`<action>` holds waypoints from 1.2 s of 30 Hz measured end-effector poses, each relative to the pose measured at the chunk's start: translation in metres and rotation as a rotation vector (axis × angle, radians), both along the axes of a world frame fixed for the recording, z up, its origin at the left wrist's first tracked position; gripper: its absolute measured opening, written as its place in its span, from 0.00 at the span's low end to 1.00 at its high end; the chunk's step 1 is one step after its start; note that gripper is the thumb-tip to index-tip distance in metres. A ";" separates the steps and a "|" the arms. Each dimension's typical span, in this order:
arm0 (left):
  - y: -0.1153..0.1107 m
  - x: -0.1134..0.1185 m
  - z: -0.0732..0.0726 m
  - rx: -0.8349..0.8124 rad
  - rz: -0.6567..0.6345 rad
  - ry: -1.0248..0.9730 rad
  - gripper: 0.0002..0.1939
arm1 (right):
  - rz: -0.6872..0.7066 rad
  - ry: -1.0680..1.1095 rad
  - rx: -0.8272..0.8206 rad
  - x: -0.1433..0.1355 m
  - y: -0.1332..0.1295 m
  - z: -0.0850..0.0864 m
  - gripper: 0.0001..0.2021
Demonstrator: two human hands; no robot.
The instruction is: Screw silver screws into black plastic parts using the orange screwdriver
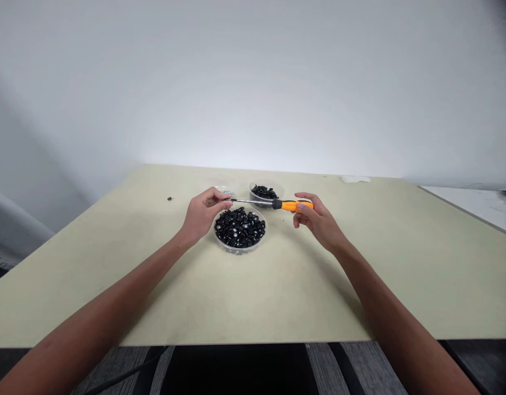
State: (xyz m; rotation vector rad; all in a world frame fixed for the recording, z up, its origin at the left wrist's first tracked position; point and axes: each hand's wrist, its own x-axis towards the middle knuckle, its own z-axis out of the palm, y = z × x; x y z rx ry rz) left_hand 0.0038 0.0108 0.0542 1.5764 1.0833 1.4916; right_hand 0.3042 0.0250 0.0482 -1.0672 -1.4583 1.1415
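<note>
An orange and black screwdriver [291, 206] lies level in the air, its metal shaft pointing left. My right hand [318, 216] grips the end of its handle, some fingers stretched out. With thumb and forefinger pinched at the screwdriver's tip, my left hand [203, 213] holds something small that is mostly hidden by the fingers. Just below the shaft stands a round clear tub [240, 251] filled with shiny black round pieces [239, 227]. A second clear bowl [253, 189], behind the shaft, contains small black parts [265, 192].
Behind my left hand, a clear container [217, 189] with small pale bits is partly covered. A small black piece [169, 198] lies on the table [236, 302] at the left. A white flat item [355, 179] sits by the back edge, against the wall.
</note>
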 end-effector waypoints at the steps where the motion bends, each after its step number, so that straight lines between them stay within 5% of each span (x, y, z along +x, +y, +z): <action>1: 0.000 0.000 0.000 -0.001 0.000 0.008 0.09 | -0.018 -0.016 -0.002 0.000 0.000 0.000 0.24; 17: 0.003 -0.001 -0.003 0.012 0.011 -0.016 0.08 | 0.065 -0.014 0.017 0.001 -0.003 0.003 0.26; 23: 0.002 0.000 -0.003 -0.003 0.008 0.025 0.08 | -0.053 -0.059 0.022 -0.001 -0.002 0.004 0.25; 36: 0.001 -0.001 -0.002 0.015 0.016 -0.003 0.08 | 0.079 -0.008 -0.018 0.001 -0.003 0.002 0.27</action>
